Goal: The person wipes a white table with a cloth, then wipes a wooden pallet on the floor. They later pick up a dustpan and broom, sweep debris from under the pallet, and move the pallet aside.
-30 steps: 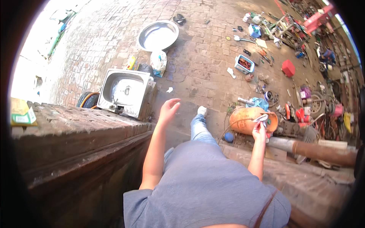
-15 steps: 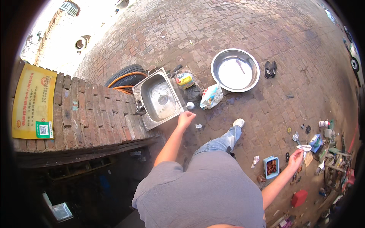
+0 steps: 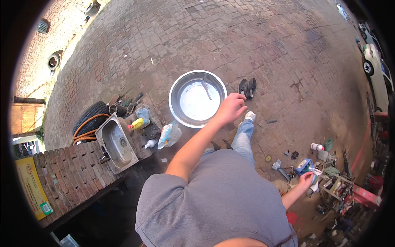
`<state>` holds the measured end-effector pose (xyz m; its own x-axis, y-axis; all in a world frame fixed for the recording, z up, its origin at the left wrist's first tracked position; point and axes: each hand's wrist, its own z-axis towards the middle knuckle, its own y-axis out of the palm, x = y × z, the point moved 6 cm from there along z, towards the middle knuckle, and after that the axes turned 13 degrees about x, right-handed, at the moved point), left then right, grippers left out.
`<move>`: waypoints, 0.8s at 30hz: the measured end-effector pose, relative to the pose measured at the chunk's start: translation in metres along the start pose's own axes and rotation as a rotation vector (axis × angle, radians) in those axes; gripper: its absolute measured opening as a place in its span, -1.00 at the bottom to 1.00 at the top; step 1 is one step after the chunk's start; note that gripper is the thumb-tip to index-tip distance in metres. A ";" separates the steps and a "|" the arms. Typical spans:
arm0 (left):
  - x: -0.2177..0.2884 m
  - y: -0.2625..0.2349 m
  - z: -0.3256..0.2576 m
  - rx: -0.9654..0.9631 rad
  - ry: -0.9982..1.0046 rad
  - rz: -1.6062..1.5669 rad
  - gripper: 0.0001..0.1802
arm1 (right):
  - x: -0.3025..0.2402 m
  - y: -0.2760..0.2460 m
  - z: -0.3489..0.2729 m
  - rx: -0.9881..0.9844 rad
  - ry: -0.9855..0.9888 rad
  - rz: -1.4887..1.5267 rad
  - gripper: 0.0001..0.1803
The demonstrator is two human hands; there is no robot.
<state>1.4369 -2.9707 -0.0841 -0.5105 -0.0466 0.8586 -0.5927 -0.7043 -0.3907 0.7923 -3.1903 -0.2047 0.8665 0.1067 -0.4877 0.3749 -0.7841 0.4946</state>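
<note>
My right hand (image 3: pixel 306 179) is out to the right, its fingers closed on a crumpled white tissue (image 3: pixel 316 171). Beneath it, a blue box (image 3: pixel 304 165) lies among tools on the ground. My left hand (image 3: pixel 232 108) is raised in front of me with curled fingers; their inside is hidden. In the picture it overlaps the right rim of a large steel basin (image 3: pixel 174 108) but seems well above it. A long, thin dark piece (image 3: pixel 206 90) lies in that basin. Just past my left hand, a pair of dark shoes (image 3: pixel 247 88) stands on the bricks.
At left, a steel sink (image 3: pixel 131 158) adjoins a low brick wall (image 3: pixel 74 173). Near it are a tyre (image 3: pixel 91 114) with an orange hose (image 3: pixel 84 125), a yellow bottle (image 3: pixel 138 123) and a plastic bag (image 3: pixel 169 135). A tool crate (image 3: pixel 337 187) stands at right; a white car (image 3: pixel 376 78) is parked far right.
My view has turned and moved forward, so the sink and basin have shifted left. My left hand has swung forward from beside the sink. My right hand keeps the white tissue.
</note>
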 end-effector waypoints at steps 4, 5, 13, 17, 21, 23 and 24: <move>-0.085 -0.023 0.036 0.196 -0.350 0.378 -0.92 | 0.104 0.196 0.060 0.054 -0.012 -0.149 -0.87; -0.088 -0.034 0.044 0.316 -0.359 0.396 -0.93 | 0.139 0.251 0.064 0.030 -0.019 -0.201 -0.87; -0.148 -0.125 0.110 0.847 -0.743 0.338 -0.95 | 0.518 0.622 -0.007 -0.453 0.298 -0.583 -0.84; -0.220 -0.144 0.177 0.898 -0.891 0.343 -0.85 | 0.675 0.702 -0.054 -0.517 0.655 -0.473 -0.83; -0.281 -0.183 0.327 0.834 -0.808 0.332 -0.82 | 0.789 0.745 -0.083 -0.367 0.666 -0.553 -0.83; -0.293 -0.203 0.395 0.826 -0.713 0.337 -0.80 | 0.832 0.767 -0.086 -0.301 0.658 -0.661 -0.82; -0.291 -0.214 0.424 0.845 -0.597 0.348 -0.79 | 0.838 0.782 -0.081 -0.275 0.565 -0.673 -0.82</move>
<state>1.9767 -3.1070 -0.1099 -0.0475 -0.5130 0.8571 0.2614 -0.8345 -0.4850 1.8381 -3.6644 -0.1680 0.4426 0.8270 -0.3466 0.8608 -0.2834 0.4229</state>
